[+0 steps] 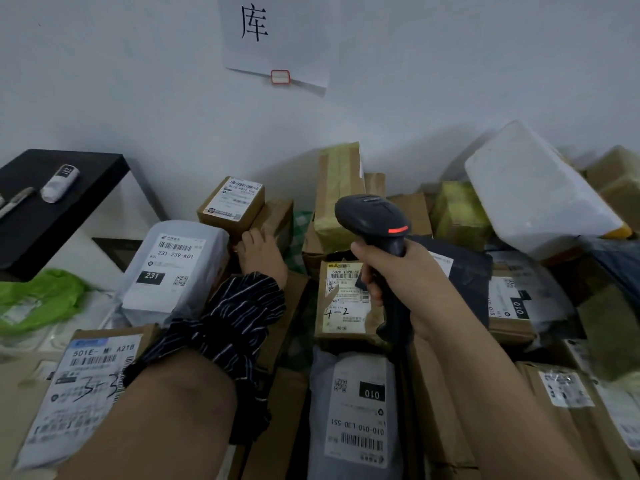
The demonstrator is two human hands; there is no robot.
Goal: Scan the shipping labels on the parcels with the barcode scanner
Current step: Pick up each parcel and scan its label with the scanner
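A white wall (138,81) bears a paper sign (273,36) above a black table (52,216).

Parcels (169,268) packed tight — open air above; black table (52,220) left.

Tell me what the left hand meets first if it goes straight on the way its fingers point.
The left hand would meet the small labelled cardboard box just ahead; its fingertips look nearly at the box's lower edge, though depth is unclear from one view.
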